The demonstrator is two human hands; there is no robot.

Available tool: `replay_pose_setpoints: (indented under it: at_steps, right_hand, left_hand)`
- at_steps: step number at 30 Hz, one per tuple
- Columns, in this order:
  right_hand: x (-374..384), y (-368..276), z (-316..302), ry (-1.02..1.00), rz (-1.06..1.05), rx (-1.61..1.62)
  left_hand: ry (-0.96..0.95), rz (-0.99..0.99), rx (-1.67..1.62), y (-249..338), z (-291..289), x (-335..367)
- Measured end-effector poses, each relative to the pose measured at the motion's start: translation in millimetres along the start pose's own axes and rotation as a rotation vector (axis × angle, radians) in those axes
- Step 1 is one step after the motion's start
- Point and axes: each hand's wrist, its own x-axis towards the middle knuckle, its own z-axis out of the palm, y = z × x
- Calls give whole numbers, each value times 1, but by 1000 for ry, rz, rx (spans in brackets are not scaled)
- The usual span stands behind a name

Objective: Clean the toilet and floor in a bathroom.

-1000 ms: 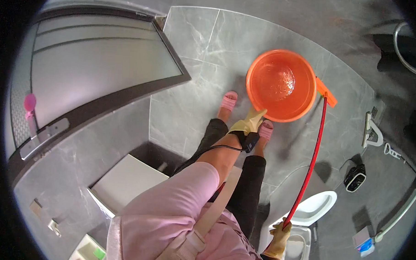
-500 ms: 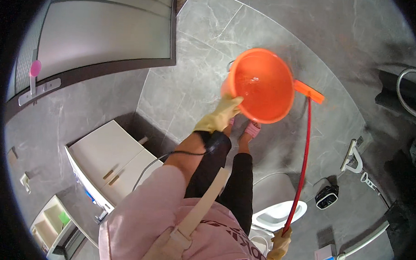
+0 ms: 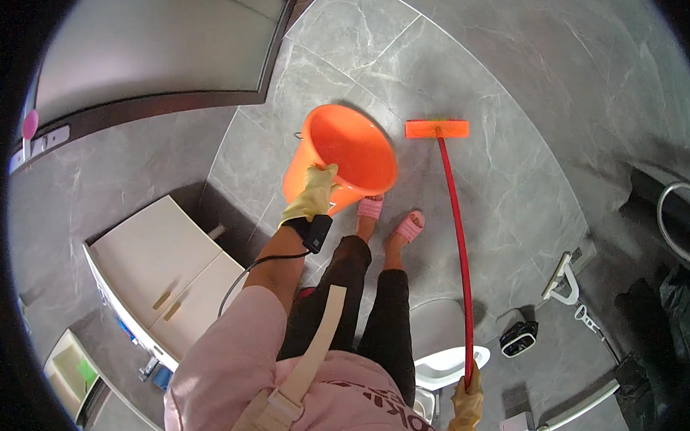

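Note:
Wearing a yellow rubber glove, my left hand grips the near rim of an orange bucket. The bucket tilts, its mouth turned toward the right, and its inside looks wet. My right hand, also gloved, is closed around the upper end of a red pole. That pole belongs to a floor scrub brush with an orange head, which rests on the grey tiles to the right of the bucket.
My feet in pink slippers stand just below the bucket. A white toilet is beside my right leg. At left are a white cabinet and a frosted door. Squeegee and shower hose hang on the right.
The bucket in my left hand has swung left and toward me, tipping less toward the brush. The brush head now lies apart from it, turned straighter. The view has shifted a little.

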Motion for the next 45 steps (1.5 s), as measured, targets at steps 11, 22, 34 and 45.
replay_pose_setpoints:
  at_steps: [11,22,34,45]
  right_hand:
    - [9,-91,-38,-31,223,190]
    - [15,-119,-54,-53,207,106]
    - [62,-172,-61,-52,-191,-245]
    - [99,-284,-98,103,-553,-223]
  left_hand:
    - [17,92,-98,64,33,91]
    - [136,92,-160,100,56,111]
    - [26,-103,-538,-28,-135,15]
    - [175,-3,-837,-20,-215,-113]
